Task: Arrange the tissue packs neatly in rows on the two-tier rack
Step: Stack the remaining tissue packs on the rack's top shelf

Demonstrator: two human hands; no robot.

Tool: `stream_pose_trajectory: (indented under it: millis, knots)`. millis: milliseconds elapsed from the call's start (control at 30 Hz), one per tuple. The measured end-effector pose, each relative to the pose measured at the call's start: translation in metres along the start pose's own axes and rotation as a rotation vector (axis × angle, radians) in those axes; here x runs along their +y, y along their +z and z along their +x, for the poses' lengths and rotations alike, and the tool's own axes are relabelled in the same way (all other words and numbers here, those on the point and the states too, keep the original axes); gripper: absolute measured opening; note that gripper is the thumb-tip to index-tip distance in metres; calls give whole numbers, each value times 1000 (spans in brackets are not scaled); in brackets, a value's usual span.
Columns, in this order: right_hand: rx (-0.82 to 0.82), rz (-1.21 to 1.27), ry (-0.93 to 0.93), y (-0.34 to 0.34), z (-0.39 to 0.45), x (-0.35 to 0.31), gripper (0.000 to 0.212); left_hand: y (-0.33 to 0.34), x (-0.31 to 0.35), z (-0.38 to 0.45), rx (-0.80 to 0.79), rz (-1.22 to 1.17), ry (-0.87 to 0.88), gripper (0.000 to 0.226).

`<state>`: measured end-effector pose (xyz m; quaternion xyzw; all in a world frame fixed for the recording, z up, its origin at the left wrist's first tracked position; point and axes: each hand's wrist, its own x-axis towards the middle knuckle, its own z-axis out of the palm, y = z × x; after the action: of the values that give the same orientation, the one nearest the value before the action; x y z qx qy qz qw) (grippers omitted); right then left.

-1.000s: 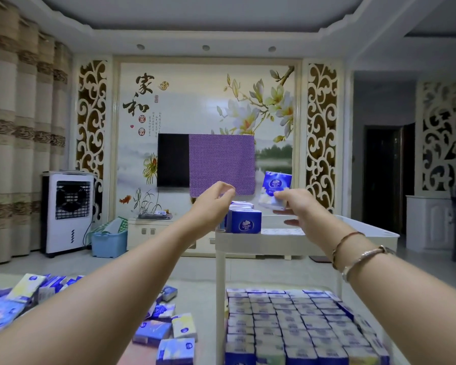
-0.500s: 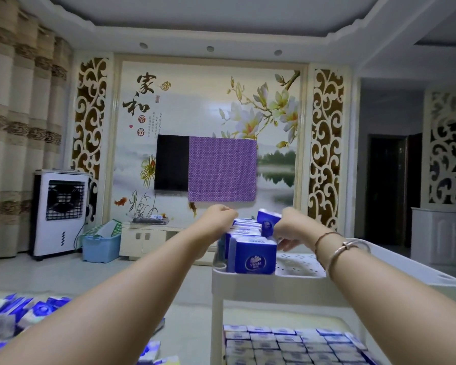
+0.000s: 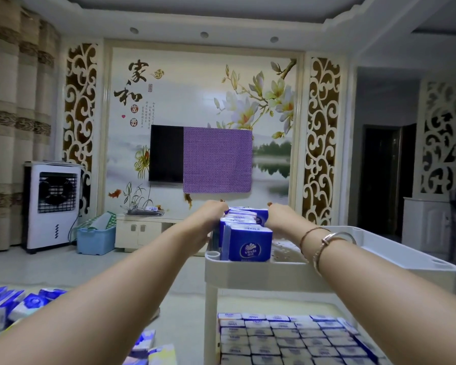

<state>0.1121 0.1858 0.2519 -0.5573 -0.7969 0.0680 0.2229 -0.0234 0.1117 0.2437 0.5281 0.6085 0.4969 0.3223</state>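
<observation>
A white two-tier rack (image 3: 250, 271) stands in front of me. On its top tier a single row of blue tissue packs (image 3: 250, 245) runs away from me along the left side. My left hand (image 3: 211, 215) rests against the far left of that row, its fingers hidden. My right hand (image 3: 280, 216) is at the far right of the row and grips a blue tissue pack (image 3: 261, 217) pressed against the row's end. The lower tier (image 3: 287, 335) is filled with several tight rows of packs.
Loose tissue packs (image 3: 24, 304) lie scattered on the low surface at my left. The right part of the top tier (image 3: 379, 248) is bare. Further off stand an air cooler (image 3: 53, 204), a blue bin (image 3: 96, 239) and a TV cabinet (image 3: 142, 230).
My right hand has brought the blue pack down from above the rack to the far end of the top row. My left hand has lowered onto that row too.
</observation>
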Motion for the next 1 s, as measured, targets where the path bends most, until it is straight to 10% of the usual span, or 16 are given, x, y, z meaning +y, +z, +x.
stream_pose_trajectory:
  millis: [167,300,533,1000]
  knots:
    - [-141,187,77,-10,-7,7,16,1,3,-8,26,-96,-30,28]
    - [59,280,133,-22,-18,-3,16,2,4,-14,77,-275,-84,31]
    - [-212,1199,383,-22,-52,-33,41,0,4,-11,13,-384,-155,55]
    - [-272,1122,397,-9,-58,-40,65,6,13,-23,16,-211,-147,69]
